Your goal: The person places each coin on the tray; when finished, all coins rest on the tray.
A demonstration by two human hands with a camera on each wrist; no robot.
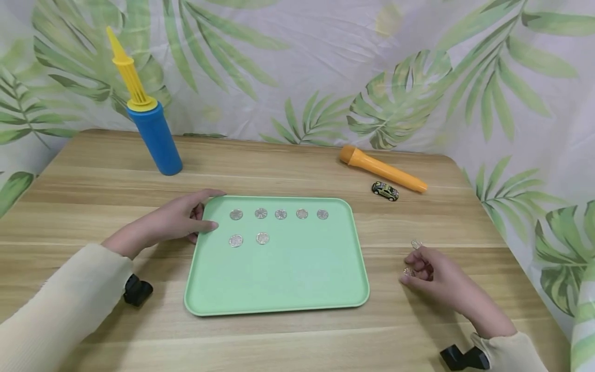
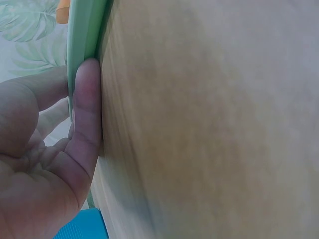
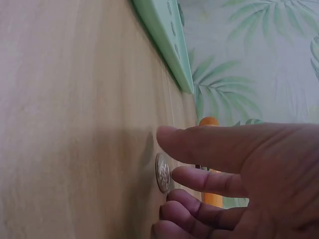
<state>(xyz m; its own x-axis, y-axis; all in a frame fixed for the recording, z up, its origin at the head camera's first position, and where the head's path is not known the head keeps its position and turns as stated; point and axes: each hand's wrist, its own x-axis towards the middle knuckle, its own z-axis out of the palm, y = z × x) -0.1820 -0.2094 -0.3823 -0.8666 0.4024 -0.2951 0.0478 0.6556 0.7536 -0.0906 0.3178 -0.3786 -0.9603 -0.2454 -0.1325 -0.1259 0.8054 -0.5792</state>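
The person's left hand is resting at the far left corner of the pale green rounded plastic tray, thumb lying over the rim and fingers pressing against its outer edge; the left wrist view shows a finger flat against the tray's side, so this grip is holding the tray edge. Seven small silver coins are lying inside the tray: five in a row along the far side and two just below the row's left end. The right hand is sitting on the light wooden tabletop just right of the tray, its fingers curling onto a silver coin lying on the wood, fingertips touching it. Another coin is lying just beyond that hand. Farther back, a blue and yellow hand pump is standing upright, and an orange plastic cylinder is lying beside a small toy car.
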